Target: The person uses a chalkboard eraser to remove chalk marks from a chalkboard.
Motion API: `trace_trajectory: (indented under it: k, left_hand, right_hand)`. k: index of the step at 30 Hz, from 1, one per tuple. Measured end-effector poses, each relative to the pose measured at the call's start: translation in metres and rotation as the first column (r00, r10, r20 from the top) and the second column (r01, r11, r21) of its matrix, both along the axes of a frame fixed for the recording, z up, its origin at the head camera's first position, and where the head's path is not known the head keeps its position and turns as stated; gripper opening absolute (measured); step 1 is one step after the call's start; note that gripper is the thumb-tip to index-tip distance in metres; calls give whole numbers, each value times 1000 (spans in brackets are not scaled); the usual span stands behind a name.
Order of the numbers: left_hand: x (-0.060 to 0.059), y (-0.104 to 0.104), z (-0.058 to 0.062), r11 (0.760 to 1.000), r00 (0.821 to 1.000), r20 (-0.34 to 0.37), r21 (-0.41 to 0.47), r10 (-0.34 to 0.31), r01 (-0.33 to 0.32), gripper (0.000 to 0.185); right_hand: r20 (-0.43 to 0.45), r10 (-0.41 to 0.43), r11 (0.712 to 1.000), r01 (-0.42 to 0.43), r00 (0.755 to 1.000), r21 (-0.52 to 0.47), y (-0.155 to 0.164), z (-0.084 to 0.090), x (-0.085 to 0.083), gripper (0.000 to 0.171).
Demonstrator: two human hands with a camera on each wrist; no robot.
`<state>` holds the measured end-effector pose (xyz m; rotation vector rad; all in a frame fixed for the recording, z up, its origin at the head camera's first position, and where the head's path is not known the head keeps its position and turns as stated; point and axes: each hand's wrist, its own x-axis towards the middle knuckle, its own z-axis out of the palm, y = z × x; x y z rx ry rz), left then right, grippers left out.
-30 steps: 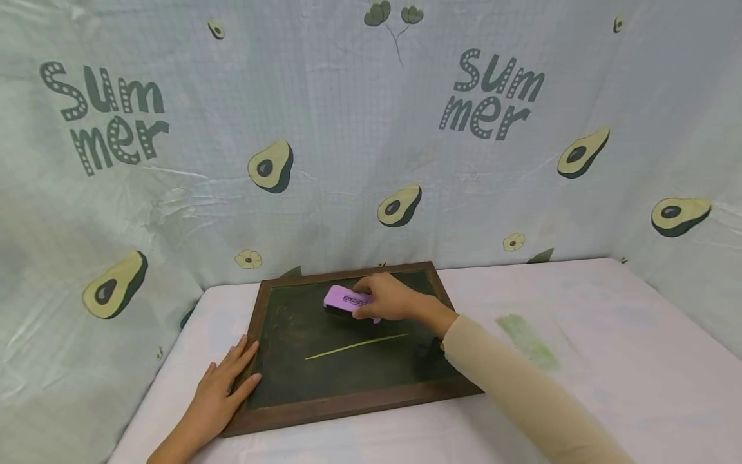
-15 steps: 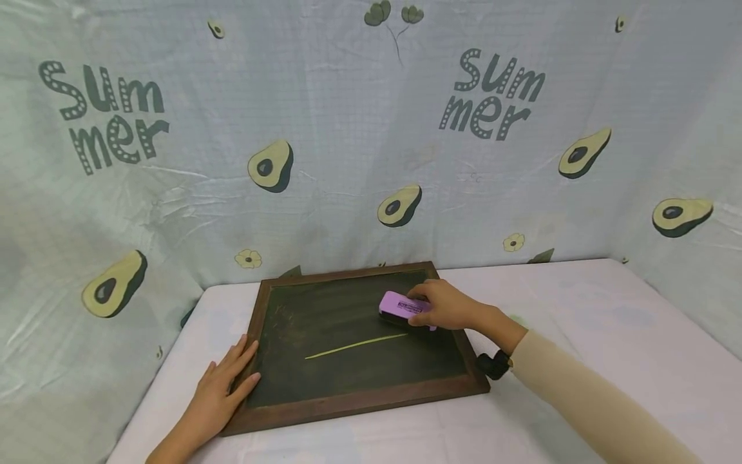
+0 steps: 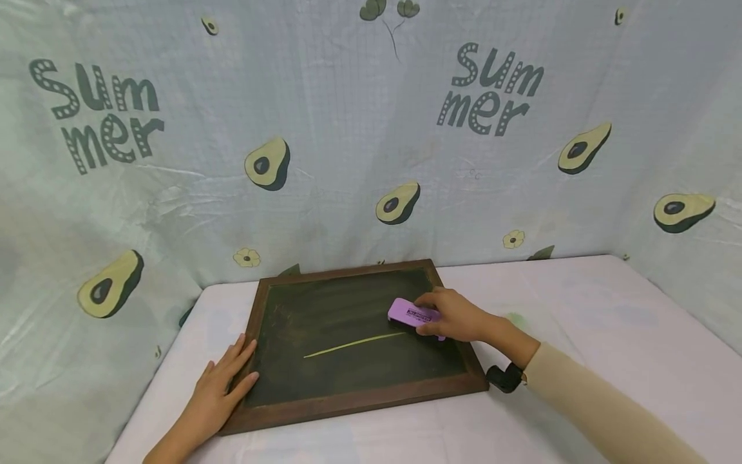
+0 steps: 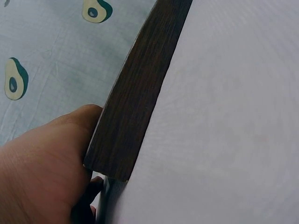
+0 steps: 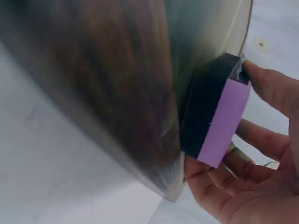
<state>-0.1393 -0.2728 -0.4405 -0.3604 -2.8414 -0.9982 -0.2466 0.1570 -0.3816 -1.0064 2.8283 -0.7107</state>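
Observation:
A chalkboard (image 3: pixel 324 380) with a brown wooden frame (image 4: pixel 135 93) lies on the table, a single yellow line (image 3: pixel 348 347) drawn across its middle. My left hand (image 3: pixel 217 394) rests on the frame's left side, fingers spread over the edge. Toward the board's right side, my right hand (image 3: pixel 460 314) grips a purple eraser (image 3: pixel 408 312) between thumb and fingers. In the right wrist view the eraser's black felt (image 5: pixel 201 109) faces the board surface beside the frame. The eraser's near end sits close to the right end of the yellow line.
A white cloth (image 3: pixel 551 309) covers the table, with a pale green smudge (image 3: pixel 516 319) to the right of the board. Behind it hangs a curtain (image 3: pixel 336 129) printed with avocados and the word summer. A black wrist camera (image 3: pixel 504 377) sits under the right wrist.
My right hand has moved the eraser from the board's upper middle to its right side, then slightly nearer me. The left hand stays on the frame.

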Motion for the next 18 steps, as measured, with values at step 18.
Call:
trace_trajectory:
  k: [18]
  left_hand:
    - [-1,-1,1,1000,1000,22,-5,-3,3,63]
  right_hand:
    - [-19,54,998,-55,998,-41,-31,-4,-2,46]
